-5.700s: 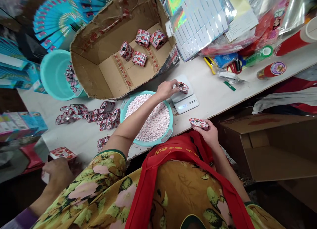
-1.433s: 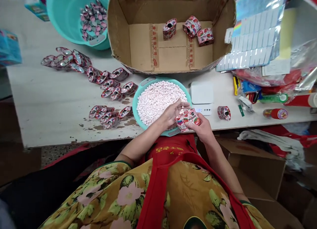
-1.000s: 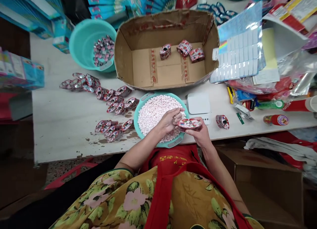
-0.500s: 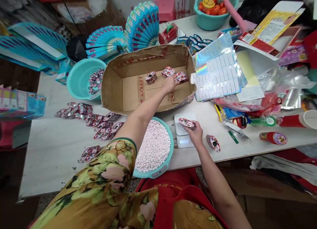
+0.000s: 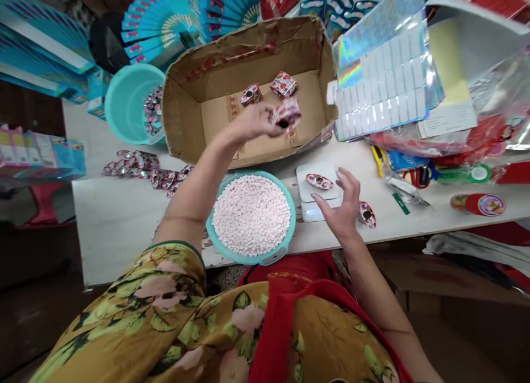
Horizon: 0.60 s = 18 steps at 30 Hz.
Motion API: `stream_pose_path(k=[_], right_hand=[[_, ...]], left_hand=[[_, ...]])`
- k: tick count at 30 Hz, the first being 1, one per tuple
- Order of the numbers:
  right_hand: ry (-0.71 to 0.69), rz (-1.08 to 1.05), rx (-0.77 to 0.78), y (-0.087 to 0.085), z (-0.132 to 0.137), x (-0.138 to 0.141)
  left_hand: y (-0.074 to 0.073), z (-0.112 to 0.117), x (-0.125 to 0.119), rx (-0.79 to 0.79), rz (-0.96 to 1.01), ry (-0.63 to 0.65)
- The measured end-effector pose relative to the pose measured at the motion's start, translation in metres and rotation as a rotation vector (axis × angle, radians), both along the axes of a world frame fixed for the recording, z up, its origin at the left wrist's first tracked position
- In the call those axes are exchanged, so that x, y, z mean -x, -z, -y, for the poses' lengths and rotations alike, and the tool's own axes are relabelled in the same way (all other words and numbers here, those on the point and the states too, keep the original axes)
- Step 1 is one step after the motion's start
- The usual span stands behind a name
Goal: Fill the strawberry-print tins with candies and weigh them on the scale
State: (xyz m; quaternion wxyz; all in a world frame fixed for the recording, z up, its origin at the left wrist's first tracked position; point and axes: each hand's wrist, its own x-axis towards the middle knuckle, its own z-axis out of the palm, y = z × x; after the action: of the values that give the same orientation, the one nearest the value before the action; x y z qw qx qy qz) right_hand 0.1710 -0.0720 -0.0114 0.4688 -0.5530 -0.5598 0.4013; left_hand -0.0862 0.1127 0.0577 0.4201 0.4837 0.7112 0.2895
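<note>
My left hand (image 5: 259, 121) is closed on a small red-and-white patterned container (image 5: 290, 112), blurred by motion, with a dark round opening. It is over the cardboard box (image 5: 199, 68), where two similar containers (image 5: 284, 85) lie. On the flat white scale (image 5: 310, 168) rests another patterned container (image 5: 318, 181). Beside it my right hand (image 5: 343, 206) is open, thumb and fingers spread, holding nothing. One more such container (image 5: 367, 214) lies just right of that hand. A turquoise basin (image 5: 293, 223) full of small pale pink pellets stands between my arms.
Several patterned containers (image 5: 132, 163) lie on the table at left. Behind them is a turquoise bowl (image 5: 124, 107) of small shiny pieces. Holographic sticker sheets (image 5: 381, 85) adjoin the box. Pens, plastic bags and a red tub (image 5: 476, 203) crowd the right side.
My left hand has picked up a container inside the box and moved left with it. My right hand has let go of the container on the scale and spread open. The view has shifted.
</note>
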Motion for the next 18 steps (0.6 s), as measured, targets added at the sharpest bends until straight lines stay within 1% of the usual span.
stream_pose_path(k=[1,2,3,4,5,6,7,9,10,11,13,15,16,18], right_hand=[[-0.063,-0.006,-0.005,-0.012,-0.003,0.008],[-0.154,-0.016,-0.013,-0.023,-0.005,0.018],[-0.267,-0.037,-0.021,-0.033,-0.004,0.029],[-0.376,-0.067,-0.024,-0.04,0.001,0.041],[-0.456,-0.102,-0.012,-0.044,0.009,0.052],[-0.49,-0.135,0.023,-0.046,0.02,0.062],[-0.471,-0.169,0.082,-0.045,0.033,0.069],[-0.334,-0.23,0.257,-0.038,0.065,0.077],[-0.262,-0.257,0.351,-0.034,0.081,0.077],[-0.21,-0.285,0.435,-0.03,0.095,0.076],[-0.153,-0.343,0.555,-0.024,0.12,0.071],[-0.127,-0.39,0.619,-0.023,0.138,0.069],[-0.116,-0.409,0.638,-0.024,0.144,0.07],[-0.096,-0.426,0.654,-0.028,0.152,0.074]], left_hand=[[-0.021,0.037,0.002,0.116,0.109,0.017],[-0.038,0.074,0.004,0.227,0.192,0.074],[-0.049,0.11,0.006,0.308,0.24,0.154],[-0.053,0.141,0.008,0.372,0.267,0.238],[-0.052,0.167,0.013,0.403,0.287,0.275],[-0.045,0.187,0.019,0.387,0.28,0.269],[-0.034,0.201,0.026,0.328,0.234,0.235],[-0.007,0.215,0.042,0.137,0.044,0.166],[0.008,0.217,0.049,0.04,-0.083,0.179],[0.021,0.216,0.054,-0.032,-0.205,0.233],[0.041,0.213,0.058,-0.09,-0.377,0.406],[0.052,0.211,0.054,-0.088,-0.482,0.554],[0.054,0.212,0.05,-0.077,-0.524,0.611],[0.054,0.216,0.042,-0.038,-0.608,0.699]])
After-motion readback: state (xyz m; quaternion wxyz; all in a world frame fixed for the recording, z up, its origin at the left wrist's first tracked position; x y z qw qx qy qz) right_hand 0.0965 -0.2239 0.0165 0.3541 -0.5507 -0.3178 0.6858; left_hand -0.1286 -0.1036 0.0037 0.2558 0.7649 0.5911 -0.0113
